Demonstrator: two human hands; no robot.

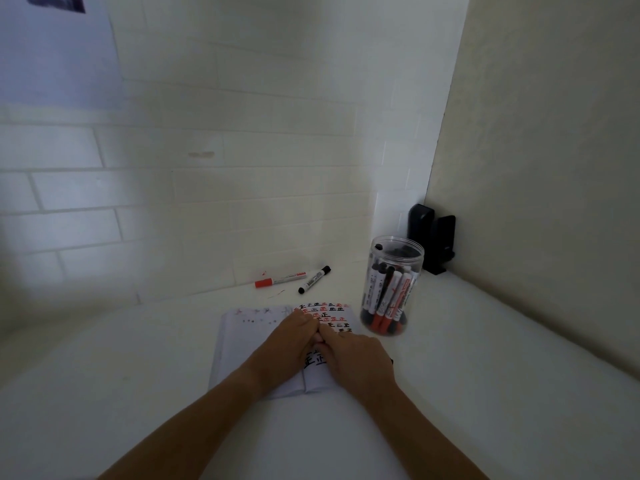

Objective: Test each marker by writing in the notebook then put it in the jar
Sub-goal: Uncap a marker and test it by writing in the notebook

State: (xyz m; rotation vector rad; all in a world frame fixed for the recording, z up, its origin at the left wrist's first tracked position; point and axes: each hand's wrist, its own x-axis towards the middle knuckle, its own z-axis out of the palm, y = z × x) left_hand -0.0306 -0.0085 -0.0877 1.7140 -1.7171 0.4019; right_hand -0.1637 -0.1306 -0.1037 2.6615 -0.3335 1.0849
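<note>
Smooth white table [138, 375], cylindrical clear jar [393, 282]

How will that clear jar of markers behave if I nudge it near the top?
The clear jar looks tall and narrow, so a high push may tip it. The markers packed inside probably weigh down its base, steadying it somewhat. Its smooth wall would likely slide on the white table if pushed low.

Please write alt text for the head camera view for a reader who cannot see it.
Both hands, left hand and right hand, meet over an open notebook filled with red and black marks. A clear jar of markers stands to its right; a red marker and a black marker lie beyond it.
</note>
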